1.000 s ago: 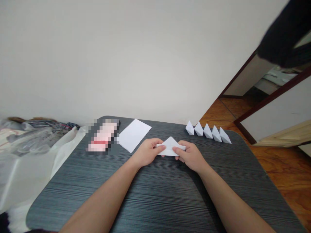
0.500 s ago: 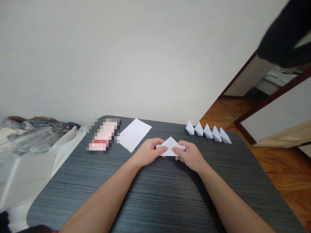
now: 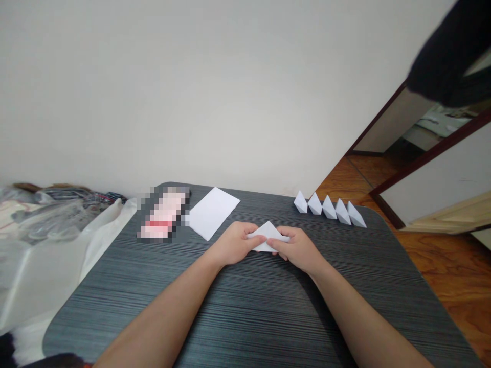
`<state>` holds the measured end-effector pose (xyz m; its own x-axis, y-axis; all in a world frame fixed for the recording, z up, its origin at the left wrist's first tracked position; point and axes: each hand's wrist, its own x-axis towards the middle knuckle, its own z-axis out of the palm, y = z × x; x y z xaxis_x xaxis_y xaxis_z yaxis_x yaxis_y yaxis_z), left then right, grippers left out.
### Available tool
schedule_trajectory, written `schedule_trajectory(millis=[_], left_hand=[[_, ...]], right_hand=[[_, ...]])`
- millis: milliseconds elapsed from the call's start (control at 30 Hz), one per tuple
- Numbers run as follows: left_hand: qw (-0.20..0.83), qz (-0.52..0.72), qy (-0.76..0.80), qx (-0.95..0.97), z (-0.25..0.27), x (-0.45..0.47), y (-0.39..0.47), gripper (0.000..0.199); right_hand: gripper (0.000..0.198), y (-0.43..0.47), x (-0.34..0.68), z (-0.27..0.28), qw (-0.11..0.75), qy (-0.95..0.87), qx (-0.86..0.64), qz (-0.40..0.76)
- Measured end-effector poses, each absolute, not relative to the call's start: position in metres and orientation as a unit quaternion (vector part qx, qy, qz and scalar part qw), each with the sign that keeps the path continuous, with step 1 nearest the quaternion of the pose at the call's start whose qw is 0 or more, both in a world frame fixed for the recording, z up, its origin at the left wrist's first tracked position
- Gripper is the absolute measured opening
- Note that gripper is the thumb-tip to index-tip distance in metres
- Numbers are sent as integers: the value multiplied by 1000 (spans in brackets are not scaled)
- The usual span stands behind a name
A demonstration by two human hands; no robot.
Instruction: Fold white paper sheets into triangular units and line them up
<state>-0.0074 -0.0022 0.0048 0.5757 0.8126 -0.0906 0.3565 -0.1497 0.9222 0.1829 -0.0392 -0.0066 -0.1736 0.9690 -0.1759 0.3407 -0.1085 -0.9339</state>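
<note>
Between my two hands is a folded sheet of white paper (image 3: 268,230), its peak pointing away from me and its lower edge straight. My left hand (image 3: 238,242) grips its left end, the thumb lying on top. From the other side my right hand (image 3: 295,245) pinches it, with the thumb on the front and fingers behind. Both thumbs nearly meet at the middle of the paper. Flat white paper (image 3: 214,212) lies on the table to the left of my hands. Several folded white paper shapes (image 3: 329,208) stand in a row at the back right.
The dark wood-grain table (image 3: 245,317) reaches back to a pale wall (image 3: 230,92). A blurred-out pink and dark item (image 3: 163,212) lies at its back left. Clear plastic bags (image 3: 57,220) are heaped beyond the left edge. Wooden floor (image 3: 445,260) shows at right.
Both hands have come slightly toward me with the folded paper. The thumbs have drawn closer together at its middle. The other things stay where they were.
</note>
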Motion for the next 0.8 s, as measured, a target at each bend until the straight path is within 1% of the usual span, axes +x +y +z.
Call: schedule_trajectory(millis=[167, 567, 733, 800], left_hand=[[496, 217, 399, 740, 4, -8, -2, 29], [495, 209, 402, 741, 4, -10, -2, 32], [517, 213, 403, 725, 4, -11, -1, 29], [529, 220, 409, 710, 3, -12, 0, 30]], right_hand=[[18, -38, 183, -6, 319, -605, -549, 480], [20, -37, 182, -10, 306, -624, -543, 471], [19, -37, 185, -12, 305, -609, -550, 483], [21, -37, 187, -12, 300, -606, -557, 481]])
